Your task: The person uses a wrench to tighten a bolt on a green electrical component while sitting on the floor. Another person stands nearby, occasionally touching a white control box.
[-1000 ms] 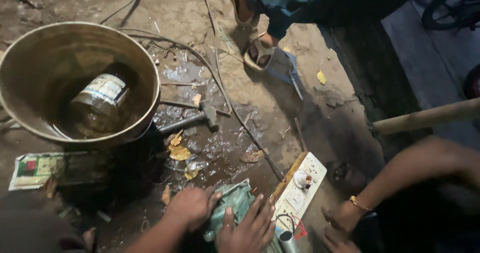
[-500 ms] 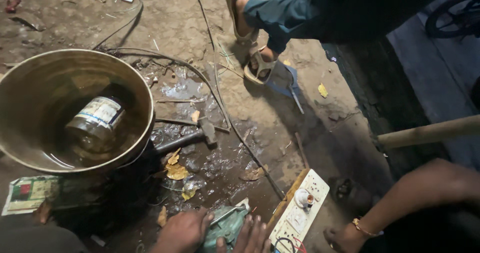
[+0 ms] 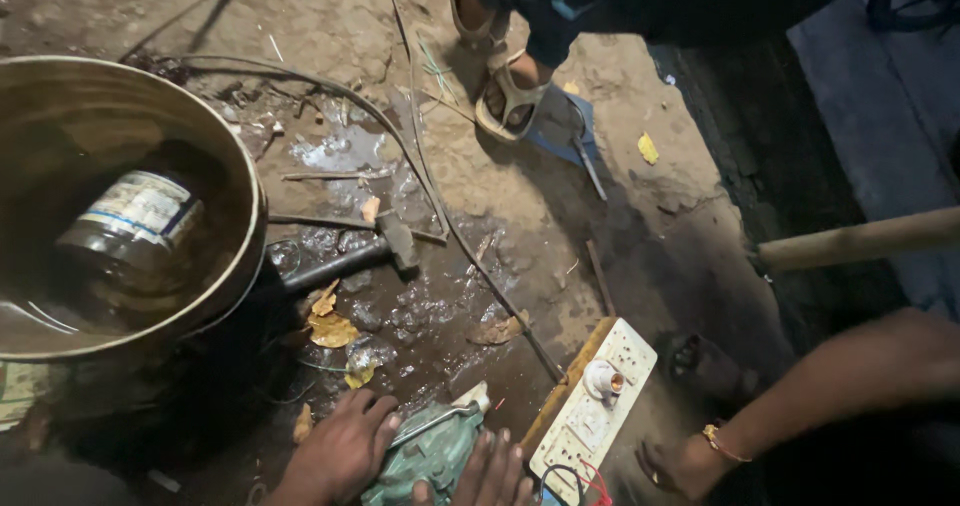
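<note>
A wide metal basin sits at the far left on wet dirt, a jar lying in its water. Near centre, you press a greenish metal part to the ground, pinning it. Your left hand lies flat against its left side, fingers spread; your right hand rests open-fingered on top (neither grips). A white switchboard lies just right.

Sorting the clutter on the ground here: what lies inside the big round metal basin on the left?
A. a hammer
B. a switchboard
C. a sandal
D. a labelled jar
D: a labelled jar lies on its side inside the metal basin, while the hammer rests on the ground beside it.
</note>
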